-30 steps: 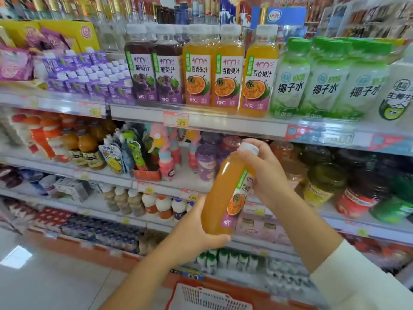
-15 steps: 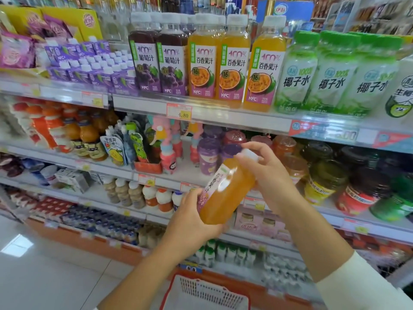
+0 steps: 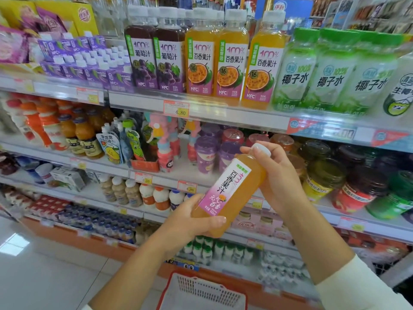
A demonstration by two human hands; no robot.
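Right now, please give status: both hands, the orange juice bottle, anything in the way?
Left hand grips juice bottle at base; right hand at neck. Bottle tilted, label up. Red basket below, nothing between.

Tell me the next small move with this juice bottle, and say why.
Probably lower the juice bottle toward the red basket below. The left hand grips its base, the right hand grips its neck under the white cap, so it is off the shelf, tilted, label facing up and readable; the basket sits open beneath both hands.
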